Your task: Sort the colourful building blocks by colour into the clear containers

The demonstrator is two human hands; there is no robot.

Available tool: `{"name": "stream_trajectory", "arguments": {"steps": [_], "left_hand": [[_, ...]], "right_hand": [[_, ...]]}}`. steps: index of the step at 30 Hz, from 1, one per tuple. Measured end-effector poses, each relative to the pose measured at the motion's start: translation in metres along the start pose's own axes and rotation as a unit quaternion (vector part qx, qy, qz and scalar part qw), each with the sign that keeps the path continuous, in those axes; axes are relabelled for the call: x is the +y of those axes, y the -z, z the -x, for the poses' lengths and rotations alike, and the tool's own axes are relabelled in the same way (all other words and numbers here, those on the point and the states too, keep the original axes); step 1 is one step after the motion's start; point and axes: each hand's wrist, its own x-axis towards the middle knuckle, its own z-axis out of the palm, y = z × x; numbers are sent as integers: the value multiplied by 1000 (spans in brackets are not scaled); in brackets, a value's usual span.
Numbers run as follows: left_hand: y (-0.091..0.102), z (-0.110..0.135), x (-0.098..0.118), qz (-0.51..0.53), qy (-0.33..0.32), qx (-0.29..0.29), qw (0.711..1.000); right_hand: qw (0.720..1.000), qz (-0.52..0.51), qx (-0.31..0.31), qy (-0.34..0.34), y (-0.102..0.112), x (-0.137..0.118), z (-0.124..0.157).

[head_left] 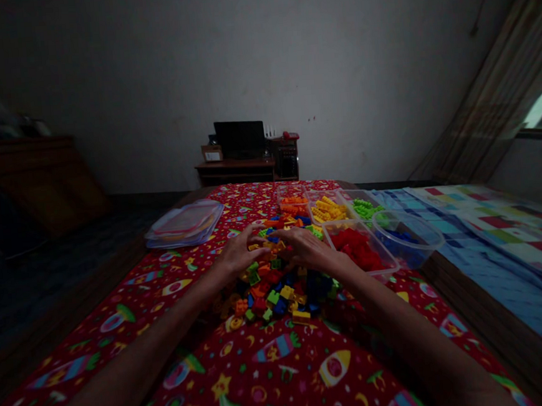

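Pile of blocks [278,290]: middle of the tablecloth [247,380]
Tubs [390,260]: right of the pile, blocks inside
Lids [186,225]: stacked left of the pile
Bed [494,235]: right, past the tubs
Monitor [240,138]: on the desk [235,164], behind the tablecloth

The person's bare left forearm [168,331] and bare right forearm [392,311] slant inward from the near corners of the red-clothed table [247,380]. The left hand [240,250] curves, thumb apart from fingers; the right hand [308,247], back uppermost, points leftward.
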Motion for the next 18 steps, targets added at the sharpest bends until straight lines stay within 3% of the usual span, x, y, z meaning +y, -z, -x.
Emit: {"name": "stream_trajectory", "arguments": {"steps": [6,10,14,18], "left_hand": [[-9,1,5,78,-3,-13,997],[-4,1,5,-3,-24,1,1000],[6,1,6,-102,-35,33,994],[12,2,7,-132,-37,39,990]], "right_hand": [[999,-26,3,34,2,-11,-2],[1000,-5,21,1,13,-6,-1],[995,29,55,-76,30,23,2],[965,69,160,-194,44,68,11]]}}
